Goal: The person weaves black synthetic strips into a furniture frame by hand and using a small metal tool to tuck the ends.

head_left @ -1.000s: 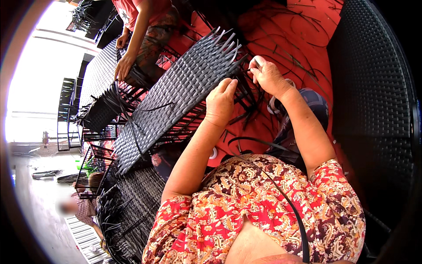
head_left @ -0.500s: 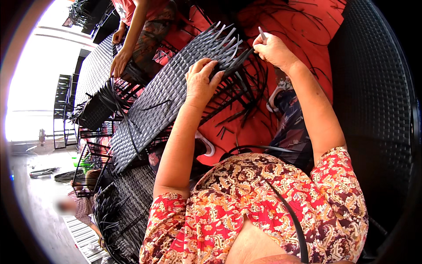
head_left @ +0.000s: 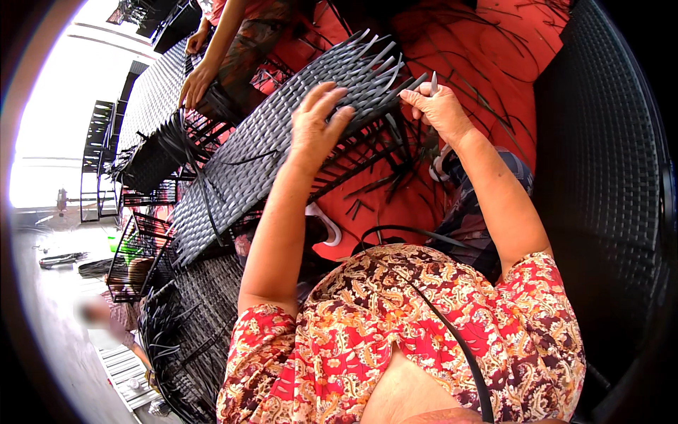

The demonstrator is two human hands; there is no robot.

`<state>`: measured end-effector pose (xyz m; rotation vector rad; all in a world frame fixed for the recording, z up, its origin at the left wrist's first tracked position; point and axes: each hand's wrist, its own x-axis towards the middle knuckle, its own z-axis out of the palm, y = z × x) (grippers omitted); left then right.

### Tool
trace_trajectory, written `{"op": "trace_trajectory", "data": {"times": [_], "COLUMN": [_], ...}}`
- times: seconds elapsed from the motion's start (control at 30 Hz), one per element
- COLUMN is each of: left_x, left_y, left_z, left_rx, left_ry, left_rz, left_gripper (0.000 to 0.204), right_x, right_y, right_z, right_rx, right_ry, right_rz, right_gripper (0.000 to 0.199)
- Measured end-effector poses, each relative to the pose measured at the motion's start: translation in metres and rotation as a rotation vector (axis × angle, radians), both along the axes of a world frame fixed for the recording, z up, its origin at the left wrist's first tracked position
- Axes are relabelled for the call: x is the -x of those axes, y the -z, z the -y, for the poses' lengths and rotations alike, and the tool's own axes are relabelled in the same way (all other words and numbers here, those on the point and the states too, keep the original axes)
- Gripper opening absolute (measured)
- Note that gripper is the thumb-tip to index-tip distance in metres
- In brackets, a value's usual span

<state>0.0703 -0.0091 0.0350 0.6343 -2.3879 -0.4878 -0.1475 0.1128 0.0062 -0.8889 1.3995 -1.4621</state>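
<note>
Both hands have shifted: left hand [head_left: 319, 120] presses flat, open on the woven panel [head_left: 268, 155]; right hand [head_left: 439, 107] grips a strand [head_left: 433, 83], mid-weave, needing tucking next.

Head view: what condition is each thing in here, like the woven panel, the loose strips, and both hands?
Woven panel: partly woven, tilted, its far edge unfinished.
Strip ends: loose, sticking out past the panel's edge.
Left hand: open, fingers spread, pressing flat on the panel.
Right hand: closed around a small light tool at the panel's edge.
Another person's hand: resting on a second woven frame.
</note>
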Motion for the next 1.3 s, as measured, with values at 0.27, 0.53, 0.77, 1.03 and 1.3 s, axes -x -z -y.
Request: {"op": "trace_trajectory", "data": {"times": [0.27, 0.53, 0.77, 1.03, 1.3], "left_x": [-0.152, -0.140, -0.140, -0.140, -0.126], "left_y": [0.008, 0.025, 0.020, 0.015, 0.021], "left_z": [0.021, 0.007, 0.001, -0.001, 0.000], "left_rx": [0.126, 0.248, 0.204, 0.132, 0.354], "left_ry": [-0.684, -0.713, -0.730, -0.716, -0.742], "left_rz": [0.490, 0.207, 0.159, 0.139, 0.021], "left_gripper": [0.052, 0.047, 0.050, 0.051, 0.040], "right_x": [-0.025, -0.004, -0.002, -0.006, 0.015], "right_y": [0.003, 0.029, 0.026, 0.034, 0.045], "right_z": [0.010, 0.004, 0.008, 0.009, 0.011], "right_rx": [0.078, 0.030, 0.058, 0.118, -0.020], "right_ry": [0.169, 0.255, 0.217, 0.249, 0.349], "right_rz": [-0.114, 0.098, 0.233, 0.382, 0.176], "right_gripper": [0.015, 0.010, 0.014, 0.015, 0.017]}}
